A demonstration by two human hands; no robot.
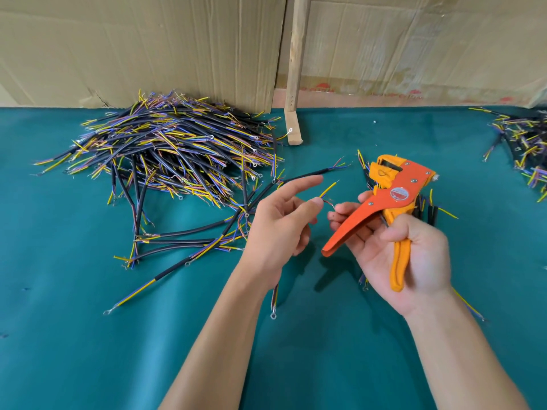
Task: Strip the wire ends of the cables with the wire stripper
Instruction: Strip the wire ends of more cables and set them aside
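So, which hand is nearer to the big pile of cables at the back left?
Left. The left hand is just right of the big pile of cables, beside its loose strays. The right hand, gripping the wire stripper, is farther right.

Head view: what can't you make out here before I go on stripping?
- Cable in the left hand: its body is hidden behind the palm.
- Whether its red wire end is stripped: too small to tell.
- Wire stripper blades: facing away from the camera.
- Right-hand pile: cut off by the frame edge.
- Cables under the right hand: mostly covered.
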